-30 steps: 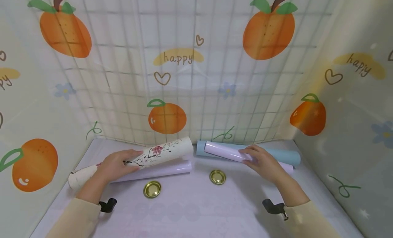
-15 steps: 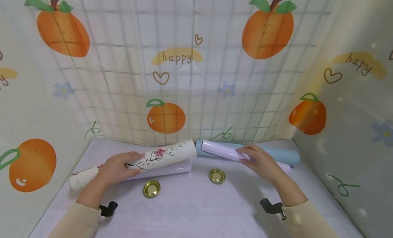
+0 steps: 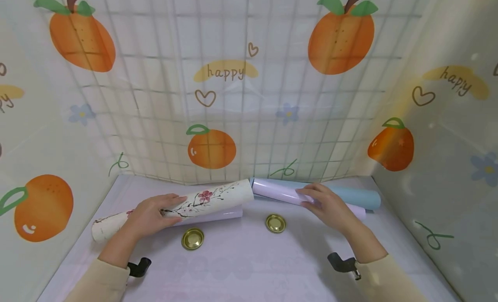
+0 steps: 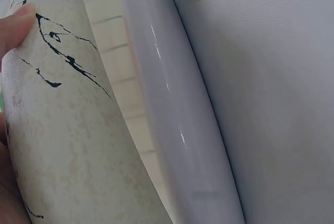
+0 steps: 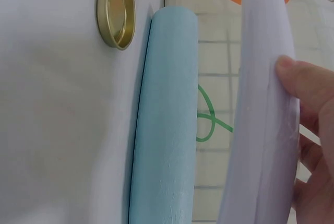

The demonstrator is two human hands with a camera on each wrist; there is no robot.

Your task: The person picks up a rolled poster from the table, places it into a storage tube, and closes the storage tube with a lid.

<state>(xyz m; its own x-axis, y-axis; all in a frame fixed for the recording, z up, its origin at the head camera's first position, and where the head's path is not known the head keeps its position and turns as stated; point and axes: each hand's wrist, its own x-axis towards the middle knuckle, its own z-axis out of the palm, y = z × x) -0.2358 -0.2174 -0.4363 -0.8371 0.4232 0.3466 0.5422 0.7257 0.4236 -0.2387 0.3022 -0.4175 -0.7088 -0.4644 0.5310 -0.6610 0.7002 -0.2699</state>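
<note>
My left hand [image 3: 149, 216] grips a white paper roll [image 3: 223, 196] printed with plum blossom branches, thumb on the near side. It is lifted at a slant above a glossy lavender roll [image 3: 223, 214] lying on the table. The left wrist view shows a gap between the floral roll [image 4: 62, 125] and this lavender roll [image 4: 167, 104]. Another lavender roll [image 3: 276, 191] is held by my right hand [image 3: 327, 207], above a light blue roll [image 3: 358, 197] at the back. Seen from the head, the held rolls' inner ends meet; whether they touch, I cannot tell.
Two shallow gold metal lids, a left one [image 3: 192, 239] and a right one [image 3: 275, 223], lie on the pale tabletop [image 3: 233, 267] in front of the rolls. Behind stands a wire grid covered by an orange-printed cloth [image 3: 264, 142], with cloth walls on both sides.
The left hand has shifted slightly right with the floral roll, and the right hand slightly left with its lavender roll. The gap between their inner ends has closed in the head view.
</note>
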